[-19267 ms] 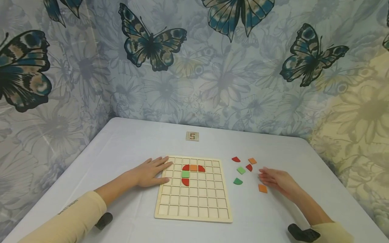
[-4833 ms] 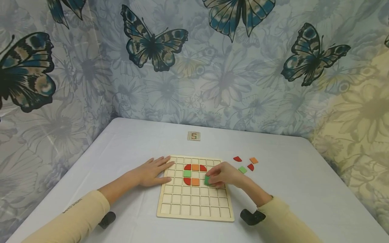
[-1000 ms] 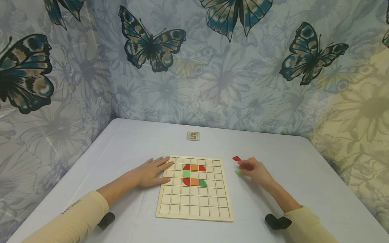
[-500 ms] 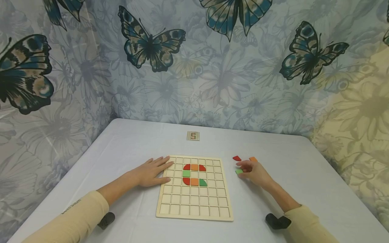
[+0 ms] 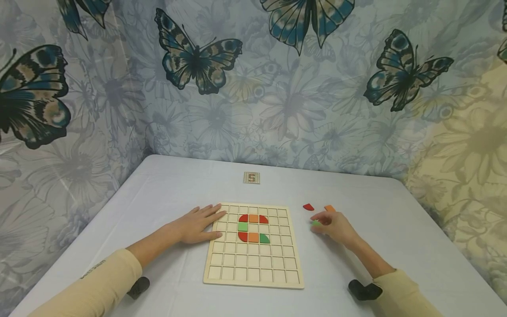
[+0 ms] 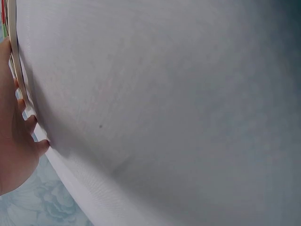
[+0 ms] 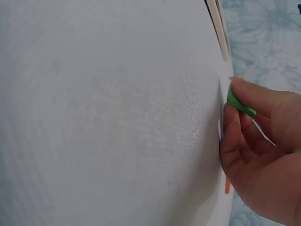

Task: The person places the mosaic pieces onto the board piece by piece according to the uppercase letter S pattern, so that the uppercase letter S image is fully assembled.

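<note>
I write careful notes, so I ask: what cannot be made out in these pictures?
Head view: right hand covers parts of the held green piece and loose orange piece.
Head view: the card is too small for fine details.
Left wrist view: frame's left edge cuts off the board.

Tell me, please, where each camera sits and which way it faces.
Head: on the head, facing forward and down at the gridded board and tabletop; left hand, right hand and sleeves show.
Left wrist: on that wrist, facing mostly tabletop; part of the left hand shows at left.
Right wrist: on that wrist, facing tabletop and patterned wall; the right hand shows, pinching a green piece.
Shared by head and right wrist: right hand and green piece.
</note>
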Motion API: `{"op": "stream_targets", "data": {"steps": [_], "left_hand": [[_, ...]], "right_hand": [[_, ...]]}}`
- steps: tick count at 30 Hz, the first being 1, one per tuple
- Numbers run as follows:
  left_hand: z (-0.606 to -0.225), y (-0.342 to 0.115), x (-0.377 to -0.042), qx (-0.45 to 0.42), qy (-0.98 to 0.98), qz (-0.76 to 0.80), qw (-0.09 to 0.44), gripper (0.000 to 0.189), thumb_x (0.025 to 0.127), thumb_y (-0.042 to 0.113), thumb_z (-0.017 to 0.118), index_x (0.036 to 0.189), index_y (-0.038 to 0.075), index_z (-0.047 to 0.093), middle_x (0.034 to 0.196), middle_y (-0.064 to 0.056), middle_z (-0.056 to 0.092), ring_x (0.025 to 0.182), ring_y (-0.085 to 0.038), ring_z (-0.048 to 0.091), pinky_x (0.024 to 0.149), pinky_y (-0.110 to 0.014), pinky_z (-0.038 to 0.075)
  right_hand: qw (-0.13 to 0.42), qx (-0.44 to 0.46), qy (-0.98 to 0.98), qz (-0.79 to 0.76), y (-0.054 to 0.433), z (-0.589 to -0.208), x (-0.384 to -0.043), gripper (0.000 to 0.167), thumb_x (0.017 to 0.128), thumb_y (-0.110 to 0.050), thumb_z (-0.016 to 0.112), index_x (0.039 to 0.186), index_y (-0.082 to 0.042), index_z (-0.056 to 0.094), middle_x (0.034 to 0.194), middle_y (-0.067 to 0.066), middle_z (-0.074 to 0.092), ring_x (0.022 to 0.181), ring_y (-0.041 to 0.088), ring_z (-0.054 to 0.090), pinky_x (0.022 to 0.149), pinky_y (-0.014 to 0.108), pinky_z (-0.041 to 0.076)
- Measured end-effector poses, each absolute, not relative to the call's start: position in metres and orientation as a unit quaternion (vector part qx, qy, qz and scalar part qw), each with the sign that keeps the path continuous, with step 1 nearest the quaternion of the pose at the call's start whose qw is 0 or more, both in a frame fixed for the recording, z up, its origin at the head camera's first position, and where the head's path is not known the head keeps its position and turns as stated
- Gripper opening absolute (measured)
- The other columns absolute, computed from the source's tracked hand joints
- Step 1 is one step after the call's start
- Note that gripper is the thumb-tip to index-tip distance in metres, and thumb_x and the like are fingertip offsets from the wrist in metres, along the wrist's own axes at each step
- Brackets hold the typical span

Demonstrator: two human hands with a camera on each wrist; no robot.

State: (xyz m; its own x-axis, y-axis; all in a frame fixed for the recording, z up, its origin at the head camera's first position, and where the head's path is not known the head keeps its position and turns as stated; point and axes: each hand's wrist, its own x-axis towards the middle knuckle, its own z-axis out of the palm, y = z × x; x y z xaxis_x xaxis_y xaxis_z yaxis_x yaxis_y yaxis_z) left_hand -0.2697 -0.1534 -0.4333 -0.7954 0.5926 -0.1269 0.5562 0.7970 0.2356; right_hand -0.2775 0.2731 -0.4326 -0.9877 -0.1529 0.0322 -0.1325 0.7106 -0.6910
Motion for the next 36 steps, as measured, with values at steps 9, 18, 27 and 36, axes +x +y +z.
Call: {"op": "stream_targets", "data": {"steps": [9, 18, 27, 36], "left_hand": [[-0.434, -0.154, -0.270, 0.305, 0.943, 0.091, 0.098, 0.075, 0.094, 0.064, 0.037, 0.153, 0.017, 0.026, 0.157, -0.007, 0.016, 0.142, -0.031, 0.015, 0.110, -0.056, 0.013], [-0.436, -0.154, -0.272, 0.299, 0.945, 0.089, 0.099, 0.077, 0.093, 0.066, 0.035, 0.153, 0.019, 0.026, 0.158, -0.006, 0.016, 0.143, -0.030, 0.014, 0.110, -0.055, 0.013], [-0.436, -0.154, -0.272, 0.301, 0.944, 0.088, 0.097, 0.076, 0.094, 0.065, 0.036, 0.152, 0.018, 0.027, 0.157, -0.007, 0.016, 0.143, -0.030, 0.014, 0.110, -0.056, 0.013], [-0.436, -0.154, -0.271, 0.301, 0.945, 0.087, 0.098, 0.076, 0.093, 0.066, 0.036, 0.153, 0.019, 0.026, 0.158, -0.006, 0.016, 0.143, -0.029, 0.014, 0.110, -0.056, 0.013]], "right_hand": [[0.073, -0.056, 0.877, -0.471, 0.269, -0.429, -0.270, 0.033, 0.085, -0.014, 0.074, 0.112, 0.003, 0.067, 0.088, 0.008, 0.068, 0.073, 0.019, 0.065, 0.064, 0.028, 0.054], [0.127, 0.009, 0.839, -0.528, 0.253, -0.424, -0.259, 0.034, 0.084, -0.012, 0.074, 0.111, 0.006, 0.064, 0.086, 0.010, 0.070, 0.076, 0.020, 0.067, 0.070, 0.029, 0.054], [0.149, 0.006, 0.841, -0.520, 0.240, -0.422, -0.249, 0.036, 0.083, -0.016, 0.076, 0.112, 0.003, 0.066, 0.091, 0.009, 0.070, 0.077, 0.021, 0.066, 0.072, 0.031, 0.054], [0.163, 0.024, 0.843, -0.512, 0.224, -0.419, -0.241, 0.033, 0.080, -0.017, 0.078, 0.107, 0.000, 0.069, 0.085, 0.007, 0.070, 0.069, 0.019, 0.062, 0.067, 0.029, 0.053]]}}
